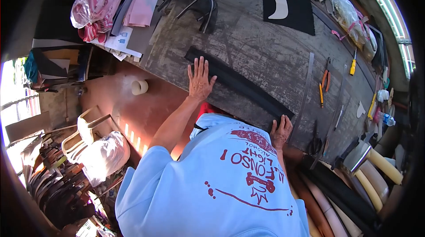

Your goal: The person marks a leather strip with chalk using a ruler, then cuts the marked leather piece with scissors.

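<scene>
A long black strip of material [241, 83] lies slantwise along the near edge of the dark, scuffed worktable [248, 37]. My left hand [201, 79] rests flat with its fingers spread on the strip's left end. At the right end, my right hand [281, 131] touches the strip's corner with its fingers apart, the palm partly over the table edge. Farther back on the table lies a black square sheet [299, 11] with a pale crescent-shaped piece [280, 4] on it.
To the right lie a metal ruler [305, 88], orange-handled pliers [326, 81], a yellow cutter [321, 95], a yellow screwdriver [353, 67] and black scissors [315, 144]. Pink sheets [144, 4] and a plastic bag [99, 4] sit at the back left. Material rolls [341, 188] stand at the lower right.
</scene>
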A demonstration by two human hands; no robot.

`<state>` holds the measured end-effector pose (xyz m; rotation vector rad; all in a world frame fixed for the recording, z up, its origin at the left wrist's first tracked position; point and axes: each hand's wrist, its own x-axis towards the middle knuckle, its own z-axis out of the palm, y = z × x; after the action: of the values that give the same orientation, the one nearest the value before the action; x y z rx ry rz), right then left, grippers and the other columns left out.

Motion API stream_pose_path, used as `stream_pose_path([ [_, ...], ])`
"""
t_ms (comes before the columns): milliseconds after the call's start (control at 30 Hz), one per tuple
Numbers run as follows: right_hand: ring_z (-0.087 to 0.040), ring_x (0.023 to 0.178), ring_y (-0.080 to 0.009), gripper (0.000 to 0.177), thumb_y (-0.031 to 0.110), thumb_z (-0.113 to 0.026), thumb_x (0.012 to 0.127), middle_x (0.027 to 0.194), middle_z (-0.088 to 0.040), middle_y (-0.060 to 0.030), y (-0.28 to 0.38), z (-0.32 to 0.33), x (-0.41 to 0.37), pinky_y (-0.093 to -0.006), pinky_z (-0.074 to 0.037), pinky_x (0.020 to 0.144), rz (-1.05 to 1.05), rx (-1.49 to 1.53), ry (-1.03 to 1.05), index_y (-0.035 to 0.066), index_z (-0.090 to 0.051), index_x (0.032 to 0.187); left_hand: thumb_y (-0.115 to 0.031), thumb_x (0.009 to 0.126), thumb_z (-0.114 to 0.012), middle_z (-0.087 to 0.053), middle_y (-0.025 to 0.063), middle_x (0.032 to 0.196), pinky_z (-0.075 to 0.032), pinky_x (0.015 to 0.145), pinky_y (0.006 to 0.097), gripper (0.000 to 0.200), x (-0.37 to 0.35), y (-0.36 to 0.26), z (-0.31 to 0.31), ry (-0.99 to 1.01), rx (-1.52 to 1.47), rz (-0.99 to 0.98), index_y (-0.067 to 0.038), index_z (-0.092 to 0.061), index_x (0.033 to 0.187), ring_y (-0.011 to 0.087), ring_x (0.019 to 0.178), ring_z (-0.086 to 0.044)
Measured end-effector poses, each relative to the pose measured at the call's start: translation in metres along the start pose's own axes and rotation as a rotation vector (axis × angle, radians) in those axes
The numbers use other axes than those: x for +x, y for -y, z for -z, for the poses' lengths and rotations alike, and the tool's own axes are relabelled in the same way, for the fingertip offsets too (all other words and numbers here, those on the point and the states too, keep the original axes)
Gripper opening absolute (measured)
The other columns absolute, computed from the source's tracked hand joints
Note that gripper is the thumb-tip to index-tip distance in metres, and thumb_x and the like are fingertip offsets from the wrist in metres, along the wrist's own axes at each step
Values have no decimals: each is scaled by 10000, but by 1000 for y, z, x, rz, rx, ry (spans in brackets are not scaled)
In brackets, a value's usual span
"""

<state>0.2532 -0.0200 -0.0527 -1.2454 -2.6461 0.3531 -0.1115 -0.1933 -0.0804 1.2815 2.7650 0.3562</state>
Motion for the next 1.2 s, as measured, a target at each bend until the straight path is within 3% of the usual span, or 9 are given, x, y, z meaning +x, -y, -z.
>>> stream_pose_path([
  [100,-442,1315,-383,496,188,-647,966,1403,-480,-216,12,-16,-5,-484,-379,1101,-72,-44,-16,-24,-501,1389,-440,1002,-521,-152,151,1669,-107,1242,536,775,12,40,9,32,-2,-53,-7,-229,1574,343,1546,-125],
  [300,-364,1401,-401,525,168,-527,1016,1481,-409,-228,29,-47,-14,-496,-302,1170,-153,-170,-114,-35,-384,1479,-435,996,-534,-129,132,1677,-103,1247,527,781,20,75,22,140,-27,-166,-21,-224,1581,317,1554,-88],
  [500,-339,1428,-398,522,167,-497,1024,1506,-387,-221,37,-48,-12,-497,-288,1184,-176,-234,-109,-28,-371,1491,-374,965,-595,-173,145,1660,-145,1224,549,732,23,104,32,101,-137,-241,-35,-314,1550,364,1540,-115],
  [633,-345,1430,-384,509,159,-489,1027,1508,-390,-197,41,-47,-12,-488,-292,1185,-193,-275,-98,4,-377,1499,-348,919,-629,-275,130,1611,-200,1201,543,691,16,133,35,100,-115,-403,-59,-401,1504,357,1506,-205],
  [833,-343,1437,-368,498,149,-476,1030,1517,-387,-175,41,-46,-7,-471,-290,1191,-184,-315,-70,33,-384,1505,-449,936,-579,-225,53,1648,-188,1207,531,742,12,135,28,186,-26,-384,-84,-354,1543,328,1511,-172],
  [1200,-348,1432,-355,501,152,-473,1018,1526,-386,-163,33,-49,-12,-473,-291,1180,-177,-351,-51,59,-399,1505,-479,932,-560,-155,49,1674,-167,1214,509,802,15,128,33,269,18,-332,-93,-279,1577,301,1513,-158],
])
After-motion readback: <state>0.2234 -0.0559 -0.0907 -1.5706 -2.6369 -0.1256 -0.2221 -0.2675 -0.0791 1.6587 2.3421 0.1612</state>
